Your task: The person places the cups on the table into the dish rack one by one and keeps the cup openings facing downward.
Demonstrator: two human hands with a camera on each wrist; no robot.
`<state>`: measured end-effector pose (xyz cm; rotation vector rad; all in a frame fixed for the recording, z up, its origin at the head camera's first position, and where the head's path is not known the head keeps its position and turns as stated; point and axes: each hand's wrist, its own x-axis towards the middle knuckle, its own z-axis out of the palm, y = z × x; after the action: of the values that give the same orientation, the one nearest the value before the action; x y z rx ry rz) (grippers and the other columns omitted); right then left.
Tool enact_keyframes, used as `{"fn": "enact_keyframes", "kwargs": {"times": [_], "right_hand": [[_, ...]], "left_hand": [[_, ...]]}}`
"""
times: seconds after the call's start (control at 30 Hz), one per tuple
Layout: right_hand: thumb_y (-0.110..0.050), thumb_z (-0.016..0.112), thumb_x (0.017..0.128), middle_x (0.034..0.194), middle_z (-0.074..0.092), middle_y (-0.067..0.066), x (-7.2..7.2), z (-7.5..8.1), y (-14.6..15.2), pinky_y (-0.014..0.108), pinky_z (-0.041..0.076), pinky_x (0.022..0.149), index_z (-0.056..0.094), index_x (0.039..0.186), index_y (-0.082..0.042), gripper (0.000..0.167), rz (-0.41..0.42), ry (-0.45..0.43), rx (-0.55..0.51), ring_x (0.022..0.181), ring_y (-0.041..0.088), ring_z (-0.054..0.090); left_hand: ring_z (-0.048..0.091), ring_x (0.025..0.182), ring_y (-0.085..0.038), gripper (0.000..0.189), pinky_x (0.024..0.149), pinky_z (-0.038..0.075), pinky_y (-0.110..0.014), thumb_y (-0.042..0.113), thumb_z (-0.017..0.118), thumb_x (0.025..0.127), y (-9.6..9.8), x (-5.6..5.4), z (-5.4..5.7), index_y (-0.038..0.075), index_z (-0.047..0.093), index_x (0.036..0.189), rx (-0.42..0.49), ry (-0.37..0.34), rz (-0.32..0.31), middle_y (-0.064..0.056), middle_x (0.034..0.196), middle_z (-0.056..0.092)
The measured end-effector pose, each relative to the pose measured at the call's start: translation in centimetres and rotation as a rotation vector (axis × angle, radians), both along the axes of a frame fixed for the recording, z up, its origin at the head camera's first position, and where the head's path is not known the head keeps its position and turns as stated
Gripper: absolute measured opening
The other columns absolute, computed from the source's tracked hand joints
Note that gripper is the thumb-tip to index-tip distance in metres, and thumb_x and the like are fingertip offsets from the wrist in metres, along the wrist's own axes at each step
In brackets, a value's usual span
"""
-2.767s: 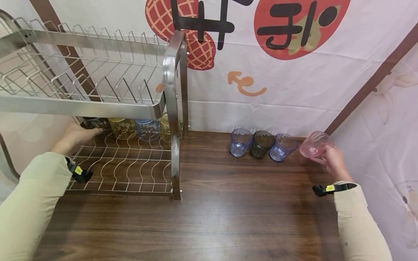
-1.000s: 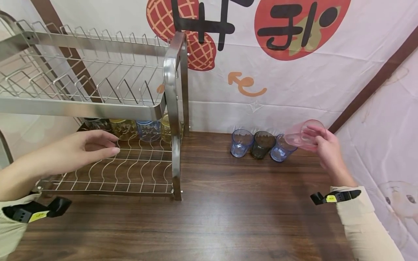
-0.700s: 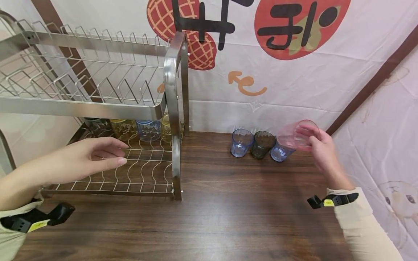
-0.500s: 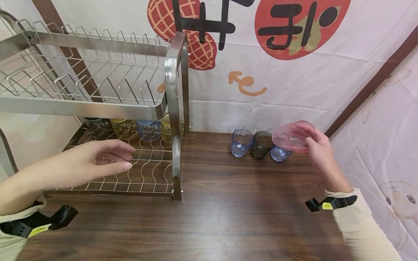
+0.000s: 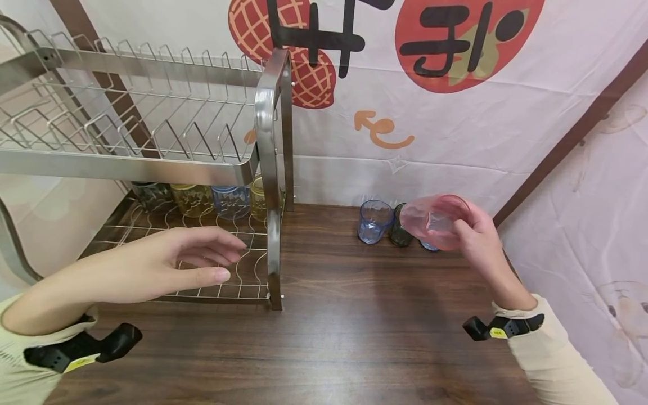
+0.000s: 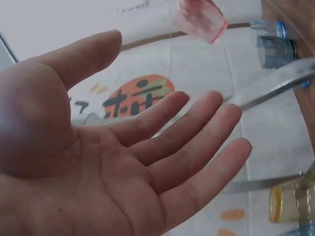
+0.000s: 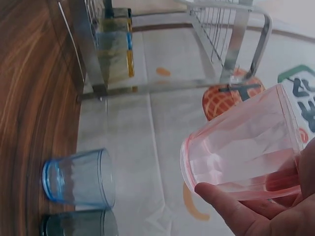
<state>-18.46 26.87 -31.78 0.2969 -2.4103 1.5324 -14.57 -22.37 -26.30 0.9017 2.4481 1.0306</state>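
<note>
My right hand (image 5: 478,239) holds a clear pink cup (image 5: 427,216), tilted on its side above the table, thumb against the outside. In the right wrist view the cup (image 7: 241,147) has its narrower end away from the palm. Behind it stand a blue cup (image 5: 374,222), a dark grey cup (image 5: 401,232) and another blue cup (image 5: 430,245); the pink one partly covers the last two. My left hand (image 5: 157,264) holds nothing, its fingers extended and thumb apart, in front of the rack's lower shelf. The left wrist view shows its bare palm (image 6: 103,172).
A two-tier metal dish rack (image 5: 268,180) stands at the left. On its lower shelf are a dark cup (image 5: 152,197), a yellow cup (image 5: 192,201), a blue cup (image 5: 230,202) and another yellow cup (image 5: 259,202). A printed cloth (image 5: 334,169) hangs behind the wooden table (image 5: 324,326).
My right hand has lifted the pink cup from the right end of the row and moved it left, tilted. My left hand has withdrawn from the rack's dark cup and drifted right.
</note>
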Motion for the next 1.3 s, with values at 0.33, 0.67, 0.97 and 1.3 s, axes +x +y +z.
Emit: {"fn": "enact_keyframes", "kwargs": {"times": [0.33,0.67,0.97,1.3], "right_hand": [[0.014,0.035,0.089,0.119,0.067,-0.012,1.1,0.1,-2.2,0.017,0.053,0.084,0.060,0.135,0.003,0.053,0.080,0.042,-0.004,0.107,0.010,0.061],[0.019,0.030,0.085,0.120,0.070,-0.004,2.0,0.0,-4.2,0.031,0.061,0.077,0.062,0.132,0.004,0.059,0.179,0.103,-0.088,0.097,0.022,0.071],[0.023,0.028,0.083,0.122,0.070,0.006,3.0,-0.1,-5.8,0.031,0.061,0.080,0.065,0.131,-0.003,0.067,0.210,0.205,-0.011,0.090,0.021,0.072],[0.023,0.035,0.082,0.134,0.064,0.018,3.3,-1.1,-7.8,0.025,0.055,0.092,0.063,0.133,0.003,0.061,0.269,0.446,0.092,0.115,0.014,0.064]], "left_hand": [[0.061,0.123,-0.021,0.044,0.101,0.052,-0.030,0.029,0.062,0.103,4.4,-0.3,0.1,0.008,0.054,0.141,0.116,-0.132,-0.099,-0.005,0.133,0.063],[0.057,0.129,-0.024,0.047,0.108,0.047,-0.041,0.037,0.049,0.109,8.1,-0.6,-1.2,0.009,0.046,0.147,0.114,-0.220,-0.169,-0.007,0.140,0.058],[0.059,0.127,-0.029,0.059,0.104,0.050,-0.041,0.046,0.031,0.111,11.0,-1.0,-2.8,0.005,0.032,0.153,0.241,-0.404,-0.055,-0.015,0.144,0.055],[0.052,0.133,-0.041,0.072,0.107,0.048,-0.046,0.052,0.024,0.110,14.3,-1.1,-4.3,-0.003,0.021,0.156,0.493,-0.715,0.123,-0.029,0.150,0.043]]}}
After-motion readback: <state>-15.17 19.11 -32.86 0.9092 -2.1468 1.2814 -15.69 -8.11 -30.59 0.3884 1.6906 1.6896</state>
